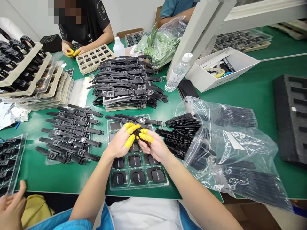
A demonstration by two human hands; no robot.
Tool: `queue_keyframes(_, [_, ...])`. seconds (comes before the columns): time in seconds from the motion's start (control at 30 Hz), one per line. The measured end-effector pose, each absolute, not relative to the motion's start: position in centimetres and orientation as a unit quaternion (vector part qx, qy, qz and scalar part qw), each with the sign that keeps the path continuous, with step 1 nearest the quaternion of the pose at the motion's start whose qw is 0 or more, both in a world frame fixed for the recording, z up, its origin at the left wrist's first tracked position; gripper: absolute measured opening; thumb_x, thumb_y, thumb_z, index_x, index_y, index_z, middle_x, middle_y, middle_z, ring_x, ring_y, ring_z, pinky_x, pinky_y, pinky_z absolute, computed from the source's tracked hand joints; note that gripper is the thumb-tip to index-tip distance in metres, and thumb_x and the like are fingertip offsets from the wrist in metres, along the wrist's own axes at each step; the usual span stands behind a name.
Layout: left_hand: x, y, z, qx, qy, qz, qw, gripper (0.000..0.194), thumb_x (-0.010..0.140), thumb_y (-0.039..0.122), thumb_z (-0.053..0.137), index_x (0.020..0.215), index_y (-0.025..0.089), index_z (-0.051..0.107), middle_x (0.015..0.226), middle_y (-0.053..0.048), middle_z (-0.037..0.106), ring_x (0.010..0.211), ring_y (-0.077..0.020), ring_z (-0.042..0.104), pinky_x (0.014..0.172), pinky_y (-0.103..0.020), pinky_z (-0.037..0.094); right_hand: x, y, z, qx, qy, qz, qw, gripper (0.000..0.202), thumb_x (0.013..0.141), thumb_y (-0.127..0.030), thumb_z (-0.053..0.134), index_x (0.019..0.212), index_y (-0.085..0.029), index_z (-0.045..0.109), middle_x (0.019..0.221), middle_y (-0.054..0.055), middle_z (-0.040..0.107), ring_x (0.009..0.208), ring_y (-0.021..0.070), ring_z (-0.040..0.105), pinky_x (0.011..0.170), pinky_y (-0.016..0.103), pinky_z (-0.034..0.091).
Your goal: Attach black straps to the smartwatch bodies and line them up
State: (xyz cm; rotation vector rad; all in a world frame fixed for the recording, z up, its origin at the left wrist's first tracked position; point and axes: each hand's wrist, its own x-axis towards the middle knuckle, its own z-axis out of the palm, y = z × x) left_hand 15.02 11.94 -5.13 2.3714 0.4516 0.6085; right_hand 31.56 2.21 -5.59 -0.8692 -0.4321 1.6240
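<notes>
My left hand (pixel 123 140) and my right hand (pixel 152 143) meet over a clear compartment tray (pixel 138 188), both with yellow finger covers. Their fingertips pinch a small black piece (pixel 137 132), largely hidden by the fingers. Square black watch bodies (pixel 138 177) lie in the tray's lower compartments. Across the tray's top edge rest black strapped watches (pixel 142 120). To the right, a fanned pile of black straps (pixel 182 131) spills from a clear plastic bag (pixel 223 137). Left of the tray, rows of strapped watches (pixel 72 131) lie on another tray.
Behind stand a tall stack of strapped watches (pixel 127 83), a water bottle (pixel 177 73) and a white box (pixel 220 72). Stacked trays (pixel 55 86) are at the left, a black foam block (pixel 292 118) at the right. Another person's hand (pixel 13 203) is at the lower left; two people are opposite.
</notes>
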Motion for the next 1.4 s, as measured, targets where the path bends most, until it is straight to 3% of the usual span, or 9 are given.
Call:
queue_keyframes(0.2, [14.9,12.3,-5.7,0.935,0.174,0.191,0.243,0.041,0.101,0.021,0.047,0.141,0.019,0.058,0.125,-0.015,0.066,0.121,-0.0296,0.062,0.106,-0.049,0.056,31.8,2.3,-6.1,-0.418,-0.207,0.697,0.545,0.035,0.083,-0.045,0.078,0.079,-0.022,0.052,0.049,-0.01,0.045,0.04,0.0052,0.023,0.039,0.019,0.018])
queue_keyframes(0.43, [15.0,12.3,-5.6,0.878,0.194,0.249,0.359,0.039,0.106,0.029,0.052,0.144,0.022,0.054,0.129,-0.013,0.069,0.12,-0.0251,0.067,0.103,-0.042,0.058,31.9,2.0,-6.2,-0.403,-0.217,0.675,0.578,0.036,0.086,-0.052,0.078,0.09,-0.023,0.058,0.055,-0.007,0.052,0.044,0.0093,0.036,0.042,0.022,0.031])
queue_keyframes(0.63, [16.2,11.5,-6.4,0.739,0.23,0.396,0.494,0.031,0.097,0.051,0.071,0.101,0.021,0.068,0.112,-0.011,0.073,0.103,-0.0233,0.072,0.088,-0.039,0.062,32.2,1.7,-5.9,-0.41,-0.247,0.695,0.536,0.04,0.091,-0.059,0.073,0.085,-0.022,0.057,0.061,-0.006,0.047,0.046,0.0082,0.031,0.041,0.022,0.029])
queue_keyframes(0.8, [15.8,12.9,-5.8,0.507,0.317,0.527,0.603,0.042,0.093,0.058,0.074,0.107,0.022,0.057,0.109,-0.007,0.078,0.075,-0.0171,0.077,0.062,-0.028,0.062,33.4,1.7,-5.9,-0.432,-0.275,0.751,0.416,0.046,0.09,-0.064,0.069,0.088,-0.019,0.062,0.06,-0.008,0.041,0.045,0.0047,0.018,0.041,0.02,0.013])
queue_keyframes(0.9, [15.2,14.0,-5.4,0.429,0.377,0.582,0.579,0.051,0.087,0.06,0.079,0.105,0.023,0.049,0.109,-0.006,0.08,0.064,-0.0144,0.075,0.057,-0.025,0.061,34.1,1.7,-5.9,-0.476,-0.302,0.706,0.428,0.046,0.089,-0.064,0.072,0.091,-0.019,0.061,0.062,-0.007,0.048,0.044,0.0054,0.028,0.041,0.02,0.023])
queue_keyframes(1.0, [15.6,13.5,-5.6,0.478,0.394,0.478,0.623,0.051,0.088,0.057,0.078,0.116,0.023,0.053,0.114,-0.009,0.08,0.06,-0.0152,0.074,0.052,-0.025,0.059,33.8,1.9,-5.8,-0.49,-0.301,0.639,0.511,0.044,0.087,-0.061,0.076,0.093,-0.023,0.056,0.064,-0.007,0.055,0.045,0.0074,0.038,0.044,0.022,0.033])
queue_keyframes(1.07, [16.2,12.5,-6.2,0.573,0.371,0.379,0.625,0.042,0.096,0.047,0.07,0.127,0.022,0.059,0.12,-0.011,0.078,0.07,-0.0176,0.077,0.056,-0.027,0.061,33.2,1.9,-5.7,-0.479,-0.29,0.63,0.538,0.043,0.088,-0.06,0.076,0.094,-0.023,0.055,0.063,-0.007,0.056,0.044,0.007,0.036,0.043,0.022,0.03])
queue_keyframes(1.23, [16.5,10.9,-7.2,0.825,0.232,0.304,0.417,0.046,0.095,0.009,0.05,0.135,0.024,0.067,0.137,-0.009,0.071,0.129,-0.0242,0.067,0.111,-0.042,0.057,32.0,1.7,-5.8,-0.451,-0.265,0.678,0.516,0.038,0.085,-0.054,0.076,0.092,-0.021,0.057,0.058,-0.006,0.055,0.044,0.0061,0.031,0.043,0.021,0.02])
queue_keyframes(1.4, [15.8,11.4,-7.3,0.873,0.179,0.282,0.357,0.052,0.095,0.005,0.044,0.141,0.022,0.061,0.138,-0.011,0.067,0.13,-0.0229,0.065,0.112,-0.041,0.056,32.2,1.8,-6.2,-0.441,-0.252,0.697,0.507,0.037,0.085,-0.052,0.077,0.088,-0.02,0.057,0.051,-0.008,0.049,0.043,0.0053,0.025,0.043,0.022,0.016])
